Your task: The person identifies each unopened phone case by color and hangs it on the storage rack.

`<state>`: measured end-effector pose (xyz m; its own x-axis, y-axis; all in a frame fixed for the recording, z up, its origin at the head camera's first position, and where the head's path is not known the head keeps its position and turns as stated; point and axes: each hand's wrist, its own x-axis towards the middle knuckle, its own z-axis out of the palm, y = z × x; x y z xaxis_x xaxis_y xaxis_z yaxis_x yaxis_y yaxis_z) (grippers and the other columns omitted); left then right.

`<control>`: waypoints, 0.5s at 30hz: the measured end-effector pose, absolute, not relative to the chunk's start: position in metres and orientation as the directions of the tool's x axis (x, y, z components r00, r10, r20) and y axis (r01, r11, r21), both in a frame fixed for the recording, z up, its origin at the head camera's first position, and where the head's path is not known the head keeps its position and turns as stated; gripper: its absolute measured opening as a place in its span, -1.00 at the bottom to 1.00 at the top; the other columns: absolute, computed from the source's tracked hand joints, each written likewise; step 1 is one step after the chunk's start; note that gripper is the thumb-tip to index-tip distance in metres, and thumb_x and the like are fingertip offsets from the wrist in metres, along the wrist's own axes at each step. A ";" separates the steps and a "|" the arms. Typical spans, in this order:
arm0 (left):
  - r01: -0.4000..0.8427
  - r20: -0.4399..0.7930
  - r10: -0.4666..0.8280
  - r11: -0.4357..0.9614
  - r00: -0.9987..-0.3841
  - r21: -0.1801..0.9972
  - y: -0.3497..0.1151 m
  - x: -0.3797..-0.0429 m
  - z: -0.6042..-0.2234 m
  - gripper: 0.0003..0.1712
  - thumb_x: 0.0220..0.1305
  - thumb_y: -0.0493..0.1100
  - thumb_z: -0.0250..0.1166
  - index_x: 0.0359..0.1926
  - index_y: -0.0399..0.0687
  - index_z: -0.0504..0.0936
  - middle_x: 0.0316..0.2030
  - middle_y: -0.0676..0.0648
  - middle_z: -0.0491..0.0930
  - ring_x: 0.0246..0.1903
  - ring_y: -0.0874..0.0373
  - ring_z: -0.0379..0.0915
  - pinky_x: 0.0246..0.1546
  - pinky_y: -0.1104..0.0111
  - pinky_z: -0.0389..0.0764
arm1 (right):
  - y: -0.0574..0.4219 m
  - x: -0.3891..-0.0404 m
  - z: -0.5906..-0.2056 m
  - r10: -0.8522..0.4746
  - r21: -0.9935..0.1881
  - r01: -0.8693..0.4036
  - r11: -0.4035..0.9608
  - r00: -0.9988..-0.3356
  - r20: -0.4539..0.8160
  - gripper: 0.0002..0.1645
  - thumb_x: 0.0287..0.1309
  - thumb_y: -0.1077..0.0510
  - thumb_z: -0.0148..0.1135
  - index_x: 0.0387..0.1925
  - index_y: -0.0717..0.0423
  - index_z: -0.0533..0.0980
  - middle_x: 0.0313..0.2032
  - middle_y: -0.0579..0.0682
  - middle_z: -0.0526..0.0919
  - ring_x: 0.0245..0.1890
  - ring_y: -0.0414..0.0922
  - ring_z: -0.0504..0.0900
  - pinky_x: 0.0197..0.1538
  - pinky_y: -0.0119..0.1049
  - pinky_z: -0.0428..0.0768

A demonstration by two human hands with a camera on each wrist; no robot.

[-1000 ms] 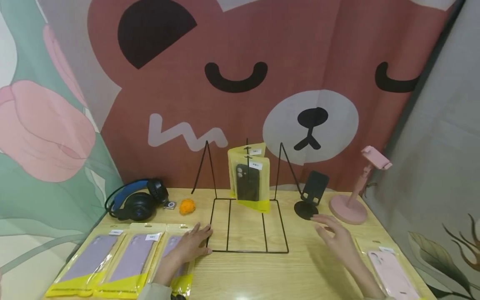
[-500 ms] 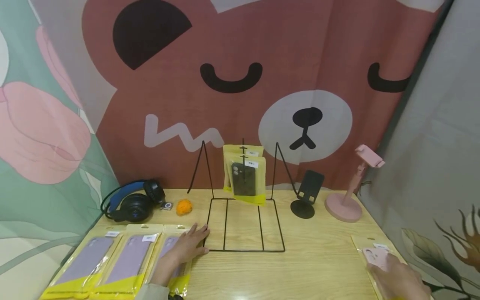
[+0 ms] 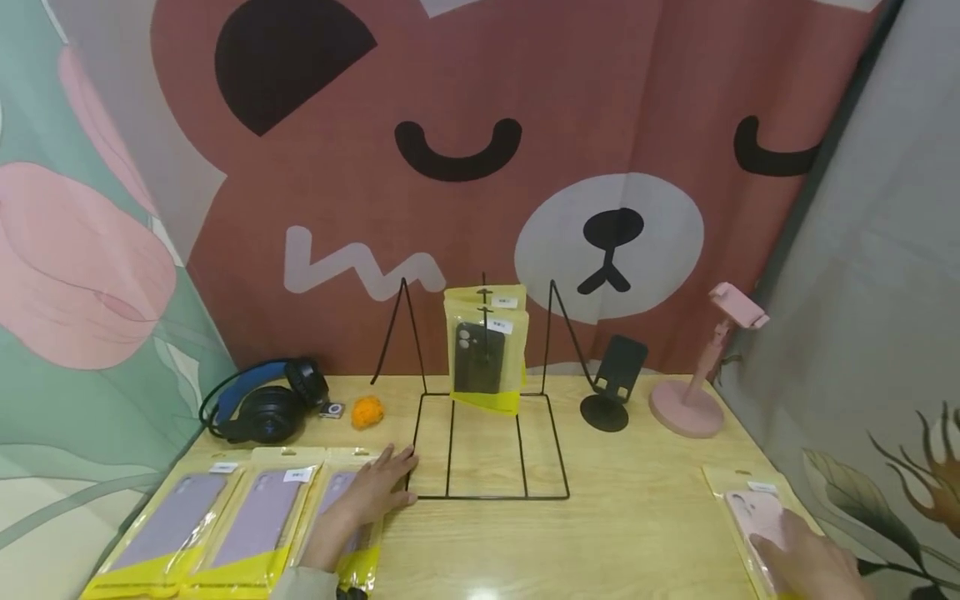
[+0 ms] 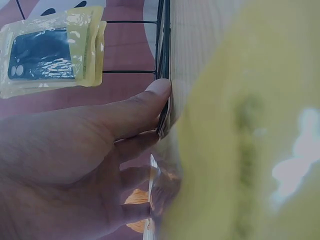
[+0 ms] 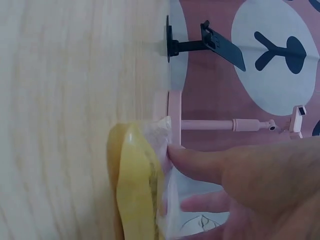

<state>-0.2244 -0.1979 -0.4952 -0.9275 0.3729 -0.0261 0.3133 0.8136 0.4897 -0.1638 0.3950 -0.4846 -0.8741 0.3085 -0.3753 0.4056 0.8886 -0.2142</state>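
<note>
My left hand (image 3: 375, 487) rests at the left side of the black wire rack (image 3: 491, 497), thumb and fingers touching its frame. The forearm crosses above a bagged purple phone case (image 3: 337, 486). On the rack's hook hang yellow pouches; the front pouch (image 3: 487, 402) holds a dark phone case (image 3: 477, 367). My right hand (image 3: 813, 567) lies over a bagged pink phone case (image 3: 750, 508) at the right edge of the table. In the right wrist view the thumb (image 5: 192, 162) touches the top of the clear-and-yellow pouch (image 5: 137, 185), which lies close to the tabletop.
Two more bagged purple cases, the middle one (image 3: 258, 508) and the leftmost (image 3: 176, 517), lie at left. Behind them are headphones (image 3: 273, 412), a small square gadget (image 3: 332, 410) and an orange lump (image 3: 367, 412). A black phone stand (image 3: 618, 371) and pink stand (image 3: 686, 408) stand back right.
My right hand has moved from beside the black phone stand down and right onto the bagged pink case. The hanging pouches have swung a little. My left hand stays at the rack.
</note>
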 end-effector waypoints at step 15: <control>0.300 -0.037 0.364 0.816 -0.931 0.494 -0.199 -0.227 -0.494 -0.29 0.18 -0.06 0.35 0.31 -0.24 0.40 0.39 -0.24 0.21 0.40 -0.32 -0.08 0.25 -0.32 0.04 | 0.391 -0.166 -0.475 0.097 -0.326 0.144 0.935 -0.983 -0.154 0.15 0.13 -0.40 0.16 0.27 0.55 0.16 0.16 0.59 0.26 0.04 0.57 0.31 0.00 0.40 0.34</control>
<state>-0.2271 -0.1992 -0.4939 -0.9305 0.3644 -0.0369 0.3000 0.8160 0.4941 -0.1658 0.3907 -0.4749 -0.9832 0.0974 -0.1543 0.1436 0.9345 -0.3256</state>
